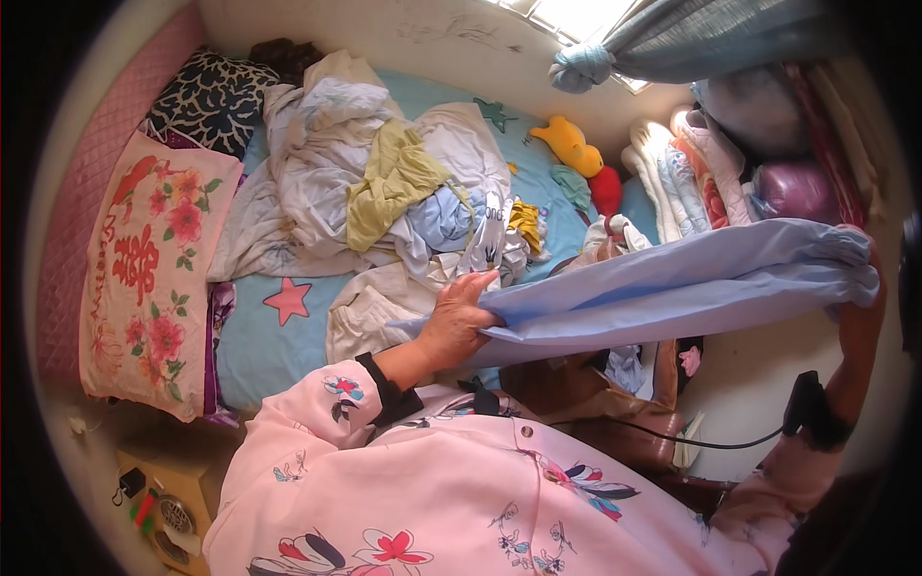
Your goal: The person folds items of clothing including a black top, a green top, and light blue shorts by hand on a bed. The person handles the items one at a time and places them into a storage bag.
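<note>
A light blue garment [663, 283], long and folded lengthwise, is stretched between my two hands above the bed's near right side. Its right end is gathered, as if by elastic; the exact kind of garment is unclear. My left hand [458, 317] pinches the left end, with the fingers closed over the cloth. At the far right, my right hand [862, 298] grips the gathered end, its fingers largely hidden by the fabric. Behind my left hand lies a heap of crumpled clothes [317, 182], with a yellow-green piece [396, 182] on top.
The bed has a light blue sheet [254, 317] with star shapes. Two pillows, one floral pink [154, 269] and one dark patterned [211, 101], lie left. Folded bedding [663, 178] and a yellow plush toy [567, 142] are at back right. A brown bag [567, 384] sits below the garment.
</note>
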Motion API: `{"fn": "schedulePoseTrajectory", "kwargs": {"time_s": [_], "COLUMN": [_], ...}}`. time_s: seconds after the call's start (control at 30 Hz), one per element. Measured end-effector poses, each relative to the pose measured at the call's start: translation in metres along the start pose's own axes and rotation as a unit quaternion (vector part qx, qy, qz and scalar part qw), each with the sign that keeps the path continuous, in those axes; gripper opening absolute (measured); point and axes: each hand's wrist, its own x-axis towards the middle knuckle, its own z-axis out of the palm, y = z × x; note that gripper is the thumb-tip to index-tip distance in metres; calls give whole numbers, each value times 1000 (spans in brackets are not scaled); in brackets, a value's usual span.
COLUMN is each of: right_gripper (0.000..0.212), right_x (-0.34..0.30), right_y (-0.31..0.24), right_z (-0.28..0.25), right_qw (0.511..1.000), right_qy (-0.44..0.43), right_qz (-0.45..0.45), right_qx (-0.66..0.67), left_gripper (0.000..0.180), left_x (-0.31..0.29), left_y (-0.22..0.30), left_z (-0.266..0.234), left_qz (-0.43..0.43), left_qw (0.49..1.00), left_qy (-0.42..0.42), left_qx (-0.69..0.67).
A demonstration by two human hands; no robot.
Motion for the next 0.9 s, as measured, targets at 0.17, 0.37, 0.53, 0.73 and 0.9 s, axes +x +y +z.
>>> {"fn": "schedulePoseTrajectory", "kwargs": {"time_s": [0.17, 0.37, 0.53, 0.73, 0.9], "right_gripper": [44, 35, 30, 34, 46], "right_x": [0, 5, -12, -3, 2], "right_y": [0, 37, 95, 100, 64], "right_z": [19, 14, 34, 57, 47], "right_qw": [998, 995, 989, 998, 995], "right_qy": [-3, 24, 119, 54, 98], "right_qz": [22, -5, 55, 20, -16], "right_qx": [56, -100, -63, 39, 28], "left_gripper": [9, 17, 15, 25, 41], "left_x": [6, 36, 57, 15, 2], "left_y": [-21, -32, 1, -11, -20], "left_z": [4, -47, -103, -101, -104], "left_qz": [11, 17, 21, -100, -110], "left_qw": [993, 996, 997, 992, 988], "left_qy": [-115, -74, 14, 8, -69], "left_qx": [5, 36, -66, -80, -83]}}
